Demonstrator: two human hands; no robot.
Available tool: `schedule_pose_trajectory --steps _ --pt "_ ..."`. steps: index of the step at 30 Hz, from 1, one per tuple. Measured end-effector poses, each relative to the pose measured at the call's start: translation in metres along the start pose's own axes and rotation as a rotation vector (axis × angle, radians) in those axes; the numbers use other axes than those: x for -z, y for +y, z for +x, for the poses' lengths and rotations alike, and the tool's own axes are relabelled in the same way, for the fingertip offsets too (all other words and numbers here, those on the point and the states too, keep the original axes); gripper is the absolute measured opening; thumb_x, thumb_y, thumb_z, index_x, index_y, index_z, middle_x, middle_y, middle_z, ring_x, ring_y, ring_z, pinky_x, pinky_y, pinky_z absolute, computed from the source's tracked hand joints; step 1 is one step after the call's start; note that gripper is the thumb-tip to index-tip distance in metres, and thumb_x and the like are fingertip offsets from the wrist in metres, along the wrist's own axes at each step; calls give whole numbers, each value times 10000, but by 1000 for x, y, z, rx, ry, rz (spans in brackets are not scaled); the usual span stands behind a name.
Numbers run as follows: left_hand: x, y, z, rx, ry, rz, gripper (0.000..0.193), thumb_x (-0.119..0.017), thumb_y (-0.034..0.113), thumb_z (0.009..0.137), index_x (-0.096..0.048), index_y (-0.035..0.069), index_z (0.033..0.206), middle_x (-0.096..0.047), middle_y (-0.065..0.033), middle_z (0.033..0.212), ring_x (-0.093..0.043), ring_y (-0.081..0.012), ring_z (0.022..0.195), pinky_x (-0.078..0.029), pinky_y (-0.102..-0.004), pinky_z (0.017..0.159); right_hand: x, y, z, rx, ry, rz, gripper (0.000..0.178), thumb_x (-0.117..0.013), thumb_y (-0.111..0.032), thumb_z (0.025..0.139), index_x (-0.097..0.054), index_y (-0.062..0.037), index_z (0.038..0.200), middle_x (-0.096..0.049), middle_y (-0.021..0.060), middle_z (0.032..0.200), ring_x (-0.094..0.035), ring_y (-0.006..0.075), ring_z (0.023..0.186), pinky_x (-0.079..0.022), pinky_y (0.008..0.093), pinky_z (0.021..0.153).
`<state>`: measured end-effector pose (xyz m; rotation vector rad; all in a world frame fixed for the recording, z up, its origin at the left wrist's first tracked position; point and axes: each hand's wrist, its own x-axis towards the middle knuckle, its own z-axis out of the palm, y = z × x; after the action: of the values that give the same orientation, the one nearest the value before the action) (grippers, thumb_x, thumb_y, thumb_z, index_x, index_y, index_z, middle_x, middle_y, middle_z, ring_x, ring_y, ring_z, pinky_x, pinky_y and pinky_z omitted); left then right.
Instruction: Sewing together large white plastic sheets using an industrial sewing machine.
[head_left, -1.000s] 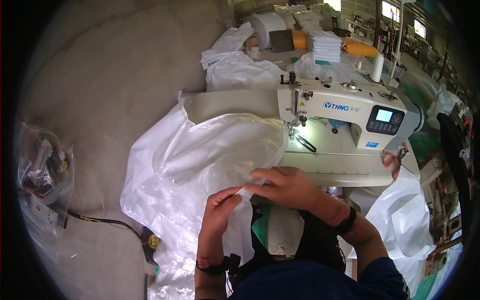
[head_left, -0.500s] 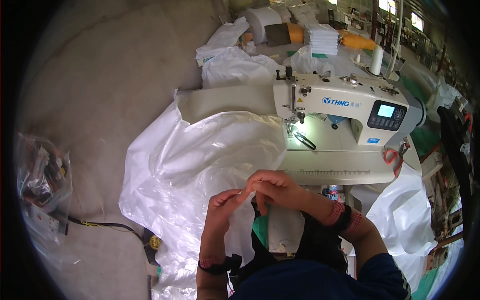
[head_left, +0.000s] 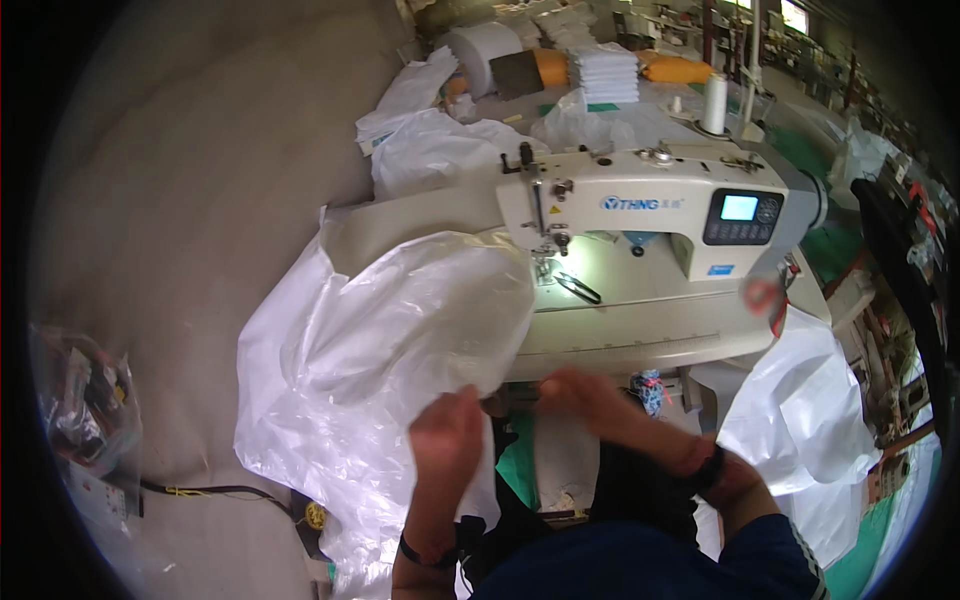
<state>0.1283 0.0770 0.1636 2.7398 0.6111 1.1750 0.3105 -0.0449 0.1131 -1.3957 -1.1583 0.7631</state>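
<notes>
Plastic sheet (head_left: 400, 320), wht, glossy, wrinkled; at L hand (head_left: 447, 432)

Needle area (head_left: 545, 272): bright glow, centre
White sheeting (head_left: 400, 335): glare, left centre
Right grip (head_left: 590, 403): motion-blurred, lower centre
Window (head_left: 795, 16): overexposed, upper right
Floor (head_left: 200, 250): dim, vignetted leftward

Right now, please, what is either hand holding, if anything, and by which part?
That cannot be told: the left hand is blurred in front of the white sheet, and the right hand is blurred too.
</notes>
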Motion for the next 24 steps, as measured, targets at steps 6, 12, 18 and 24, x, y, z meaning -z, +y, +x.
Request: schedule_pose_trajectory --steps 6,12,18,24 --pt "-14 17 24 124 -747 -436 191 -616 140 851 -666 54 1015 -678 -134 801 -654 -313 728 -527 -359 672 -54 38 -33 -516 110 886 274 -517 -227 939 -557 -21 1114 -635 45 957 -609 111 884 -492 279 709" --pt "-143 -30 58 -296 -468 -383 330 -572 92 873 -580 18 1194 -535 -185 1285 -508 -340 1189 -429 -375 965 -51 79 -29 -491 153 521 284 -496 -199 946 -584 22 1102 -645 93 955 -620 158 878 -511 324 789" --pt "-200 -49 62 -240 -470 38 488 -484 287 932 -431 69 1365 -388 -140 1443 -341 -305 1347 -235 -500 1105 -21 88 -59 -364 -95 1040 289 -521 -199 958 -593 43 1097 -666 146 972 -656 220 928 -520 363 869" --pt "-199 -81 88 -159 -415 -18 513 -487 275 930 -390 83 1396 -375 -129 1457 -356 -310 1339 -254 -493 1102 -20 102 -90 -652 -242 640 338 -511 -269 974 -595 23 1121 -679 117 987 -662 173 902 -527 302 799"
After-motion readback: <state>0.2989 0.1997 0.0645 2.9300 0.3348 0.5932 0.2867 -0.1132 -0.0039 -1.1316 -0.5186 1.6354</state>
